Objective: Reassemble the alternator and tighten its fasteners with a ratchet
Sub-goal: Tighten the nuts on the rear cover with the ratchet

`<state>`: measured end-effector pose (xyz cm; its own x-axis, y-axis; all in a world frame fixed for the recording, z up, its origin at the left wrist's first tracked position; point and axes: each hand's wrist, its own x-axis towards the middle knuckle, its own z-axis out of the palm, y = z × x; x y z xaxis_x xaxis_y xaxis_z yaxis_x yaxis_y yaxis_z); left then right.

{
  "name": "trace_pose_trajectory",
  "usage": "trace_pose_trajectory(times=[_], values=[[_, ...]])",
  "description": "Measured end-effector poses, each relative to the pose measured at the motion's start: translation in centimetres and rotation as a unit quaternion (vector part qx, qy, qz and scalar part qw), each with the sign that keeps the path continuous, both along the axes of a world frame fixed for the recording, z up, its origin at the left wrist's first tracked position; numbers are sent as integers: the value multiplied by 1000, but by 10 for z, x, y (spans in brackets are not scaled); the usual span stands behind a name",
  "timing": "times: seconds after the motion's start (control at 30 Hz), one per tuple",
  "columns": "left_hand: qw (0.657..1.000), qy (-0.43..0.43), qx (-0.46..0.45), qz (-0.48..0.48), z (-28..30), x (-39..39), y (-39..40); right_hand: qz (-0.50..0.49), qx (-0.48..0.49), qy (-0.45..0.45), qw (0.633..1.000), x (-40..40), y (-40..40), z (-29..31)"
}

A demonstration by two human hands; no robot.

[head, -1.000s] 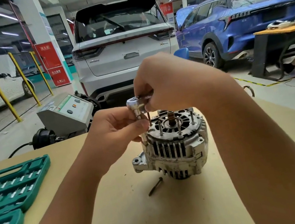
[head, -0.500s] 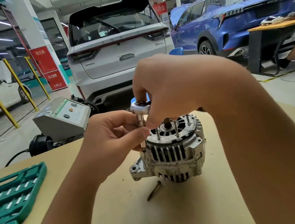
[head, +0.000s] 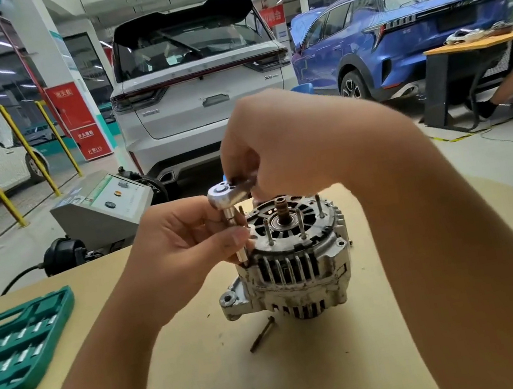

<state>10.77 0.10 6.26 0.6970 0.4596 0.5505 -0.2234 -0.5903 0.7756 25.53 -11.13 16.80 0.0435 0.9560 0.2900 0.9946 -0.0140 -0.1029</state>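
Head view: a ribbed, cast-metal alternator (head: 294,266) stands on the tan desk (head: 213,388), studs upright. At its left rim, the left hand (head: 187,253) pinches a slim steel socket (head: 236,235); the right hand (head: 277,146) curls round the chrome ratchet (head: 228,194) above. A dark bolt (head: 262,334) lies just before it.

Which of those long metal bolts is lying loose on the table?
The dark bolt on the tan tabletop, just in front of the silver alternator; the others stand upright in its top.
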Motion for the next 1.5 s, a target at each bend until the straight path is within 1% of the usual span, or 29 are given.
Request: trace_pose_trajectory(times=[0.1,0.17,0.27,0.37,0.43,0.5,0.57,0.63,0.7,0.77,0.83,0.9,0.97,1.03,1.13,1.23,1.3,1.37,1.43,1.5], values=[[1000,-6,-14,17,-1,3,-1,-6,1,-1,1000,2,3,1],[999,-17,5,36,-3,7,-1,-8,-2,4,1000,2,3,-1],[1000,-5,15,21,-2,3,1,8,-3,20,1000,2,3,-2],[1000,7,-24,0,1,-1,1,13,13,47,999,2,2,-4],[999,1,-35,14,0,1,0,6,13,33,999,1,1,-4],[999,-5,-17,44,-1,4,0,5,-8,39,999,3,-1,-3],[999,-12,-10,47,-2,5,0,10,-23,57,998,6,-5,-1],[999,-7,2,32,-2,3,1,16,-12,37,999,7,-5,-1],[1000,3,15,21,-1,0,1,8,4,37,999,4,-1,-4],[999,3,20,32,-3,0,2,-1,12,34,999,1,3,-5],[998,-7,24,55,-5,5,-1,0,-12,41,999,2,1,-4],[998,-14,26,54,-5,8,-4,7,-40,55,998,2,-5,-1],[998,-2,49,41,-3,6,-5,12,-25,35,999,3,-6,0],[998,13,58,33,-2,1,-3,7,4,42,999,0,-2,-2],[999,-11,22,38,-5,5,-6,1,1,15,1000,-2,1,-5],[998,-39,14,42,-9,12,-11,8,-33,30,999,3,-7,0],[999,-37,19,24,-11,11,-9,13,-21,29,999,4,-9,0],[999,-44,6,4,-15,10,-7,4,-4,55,998,3,-5,-2],[997,-70,-30,-5,-20,14,-11,-6,11,45,999,1,-2,-4],[995,-96,-34,4,-25,20,-18,-5,-9,34,999,5,-4,-2]])
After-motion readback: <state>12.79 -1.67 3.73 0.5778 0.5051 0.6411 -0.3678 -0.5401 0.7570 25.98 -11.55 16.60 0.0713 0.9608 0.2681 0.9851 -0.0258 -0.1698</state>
